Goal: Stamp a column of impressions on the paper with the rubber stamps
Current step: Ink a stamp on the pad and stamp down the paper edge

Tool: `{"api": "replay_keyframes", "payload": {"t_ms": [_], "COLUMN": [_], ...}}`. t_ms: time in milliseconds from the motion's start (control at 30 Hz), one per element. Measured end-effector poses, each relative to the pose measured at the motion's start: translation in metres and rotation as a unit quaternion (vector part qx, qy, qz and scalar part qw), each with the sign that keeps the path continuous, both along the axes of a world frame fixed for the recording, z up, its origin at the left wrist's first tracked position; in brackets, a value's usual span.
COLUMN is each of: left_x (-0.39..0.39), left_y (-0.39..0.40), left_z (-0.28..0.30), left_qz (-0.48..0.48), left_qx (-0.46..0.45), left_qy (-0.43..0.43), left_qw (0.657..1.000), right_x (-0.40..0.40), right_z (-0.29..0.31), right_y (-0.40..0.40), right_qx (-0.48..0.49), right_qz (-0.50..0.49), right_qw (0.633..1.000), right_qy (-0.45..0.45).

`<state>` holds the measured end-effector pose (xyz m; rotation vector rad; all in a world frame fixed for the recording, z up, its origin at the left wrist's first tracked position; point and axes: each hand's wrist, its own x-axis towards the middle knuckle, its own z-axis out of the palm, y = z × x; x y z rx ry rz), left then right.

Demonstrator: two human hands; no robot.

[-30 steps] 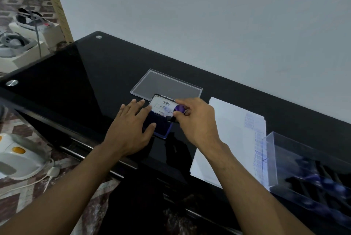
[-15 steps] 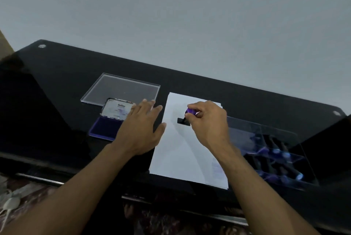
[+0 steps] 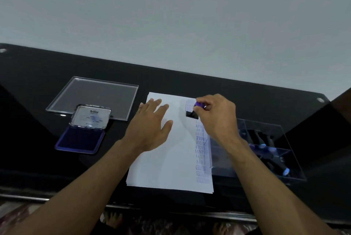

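Observation:
A white paper sheet (image 3: 171, 158) lies on the black glass table (image 3: 38, 86). A column of faint purple impressions (image 3: 201, 149) runs down its right side. My right hand (image 3: 216, 118) pinches a rubber stamp (image 3: 192, 113) with a purple knob and black base, held at the top of that column, near the sheet's far right corner. My left hand (image 3: 150, 126) lies flat with spread fingers on the sheet's upper left part. An open ink pad (image 3: 81, 140) with a purple surface and a raised metal lid sits to the left of the sheet.
A clear flat lid (image 3: 95, 96) lies behind the ink pad. A clear plastic box (image 3: 266, 145) holding several more stamps stands right of the sheet, touching its edge. A grey wall rises behind the table. The table's front edge runs below the sheet.
My right hand carried the stamp from the ink pad across to the sheet's upper right. My left hand left the ink pad and came to rest on the sheet. The view swung right.

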<state>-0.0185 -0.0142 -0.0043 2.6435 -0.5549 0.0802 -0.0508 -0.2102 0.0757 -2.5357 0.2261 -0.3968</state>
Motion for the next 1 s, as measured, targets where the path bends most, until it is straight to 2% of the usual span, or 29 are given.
{"api": "replay_keyframes", "payload": {"t_ms": [500, 1000], "left_x": [0.043, 0.047], "left_y": [-0.016, -0.015], "left_z": [-0.029, -0.044], "left_qz": [-0.007, -0.004], "left_qx": [0.047, 0.068], "left_qy": [-0.008, -0.028], "left_qw": [0.999, 0.997], "right_x": [0.033, 0.042], "right_z": [-0.015, -0.025], "right_y": [-0.007, -0.008], "right_qx": [-0.013, -0.048], "right_qz": [0.020, 0.040], "right_qw": [0.999, 0.996], "right_qy": [0.047, 0.058]}}
